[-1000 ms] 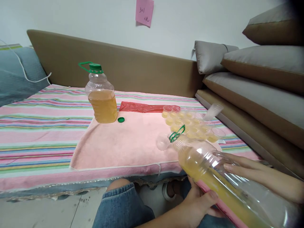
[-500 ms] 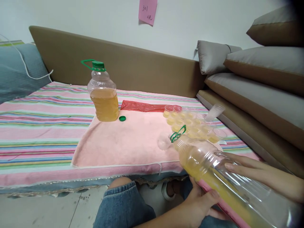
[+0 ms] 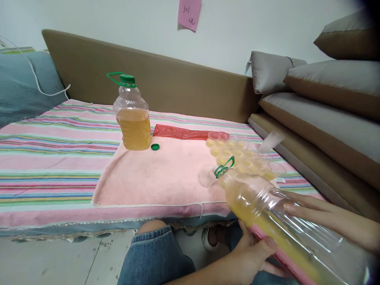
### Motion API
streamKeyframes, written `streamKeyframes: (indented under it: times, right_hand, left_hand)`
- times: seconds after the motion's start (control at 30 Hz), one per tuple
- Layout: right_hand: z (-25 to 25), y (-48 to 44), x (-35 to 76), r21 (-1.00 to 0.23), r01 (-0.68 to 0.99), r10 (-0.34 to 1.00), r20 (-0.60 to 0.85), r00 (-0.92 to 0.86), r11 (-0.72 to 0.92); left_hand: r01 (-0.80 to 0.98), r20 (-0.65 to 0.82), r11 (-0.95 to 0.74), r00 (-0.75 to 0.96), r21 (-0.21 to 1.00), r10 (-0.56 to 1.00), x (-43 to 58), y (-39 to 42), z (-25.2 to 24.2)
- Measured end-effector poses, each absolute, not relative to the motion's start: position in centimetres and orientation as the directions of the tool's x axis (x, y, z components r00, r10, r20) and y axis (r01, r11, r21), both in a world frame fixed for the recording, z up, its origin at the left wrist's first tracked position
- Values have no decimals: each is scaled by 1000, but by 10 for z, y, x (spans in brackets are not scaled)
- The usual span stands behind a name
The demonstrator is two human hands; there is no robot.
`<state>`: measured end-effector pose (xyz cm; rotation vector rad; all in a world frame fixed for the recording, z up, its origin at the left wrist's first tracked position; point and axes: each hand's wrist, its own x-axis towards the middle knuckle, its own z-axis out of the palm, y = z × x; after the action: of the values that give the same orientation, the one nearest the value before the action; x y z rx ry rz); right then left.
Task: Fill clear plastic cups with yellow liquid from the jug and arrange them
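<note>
A large clear plastic bottle (image 3: 267,213) lies tilted in my hands, its uncapped neck with a green ring handle pointing left and slightly up. Yellow liquid rests along its lower side. My left hand (image 3: 255,249) is wrapped round the underside, by a pink strip on the bottle. From the right, my right hand (image 3: 314,213) grips the bottle's far upper side. At the mouth is a clear plastic cup (image 3: 207,177), partly hidden by the neck; whether liquid is flowing I cannot tell. Behind the neck stand several clear cups (image 3: 227,152) with yellow liquid.
A capped bottle (image 3: 135,128) of amber liquid stands at the back left, with a loose green cap (image 3: 154,147) beside it. A red plastic bag (image 3: 181,132) lies behind the pink towel (image 3: 148,174). Stacked cups (image 3: 270,142) lean near the cushions (image 3: 326,111) on the right.
The whole view has shifted slightly, so things sit a little further right. My hands and the tilted bottle hold almost the same pose.
</note>
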<state>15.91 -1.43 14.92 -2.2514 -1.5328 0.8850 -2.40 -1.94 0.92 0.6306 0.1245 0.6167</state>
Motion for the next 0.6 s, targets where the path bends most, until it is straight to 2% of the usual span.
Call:
streamKeyframes:
  times: [0.23,0.6]
  right_hand:
    - [149,-17,158,-575,727,920,-324,218,-375]
    - [143,-17,168,-556,729,906,-361,223,-401]
  left_hand:
    - [-498,65,653,820,571,568,-25,-19,10]
    - [-478,39,675,831,563,555,-26,-18,13]
